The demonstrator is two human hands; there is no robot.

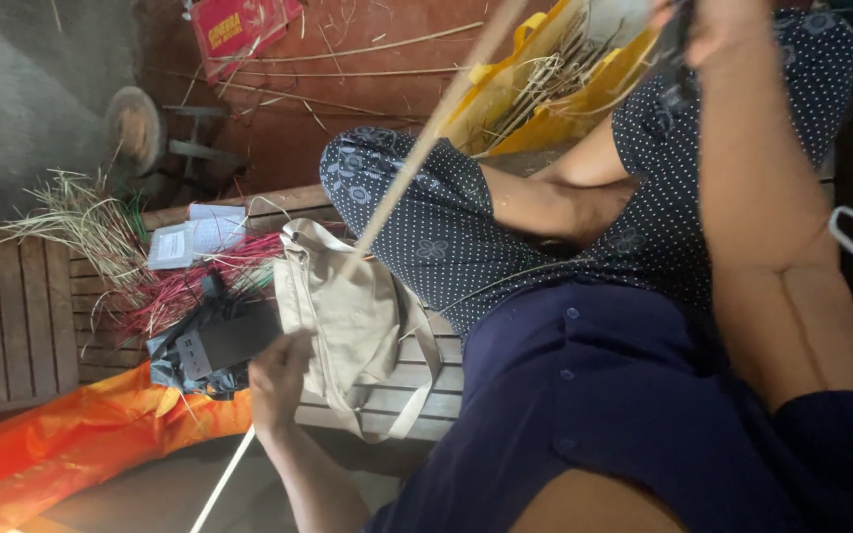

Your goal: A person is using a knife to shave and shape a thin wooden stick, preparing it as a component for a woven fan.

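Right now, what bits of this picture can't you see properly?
- Right hand, head view: cut off by the top edge; the dark thing in it is too blurred to tell.
- Cane strip, head view: gripped by the left hand; its ends run past the top and bottom edges.
- Beige bag, head view: its own cloth hides the inside.
- Dark packet, head view: partly behind the bag, too dim to tell.

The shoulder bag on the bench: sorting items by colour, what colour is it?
Beige, a plain cloth bag, seen in the head view.
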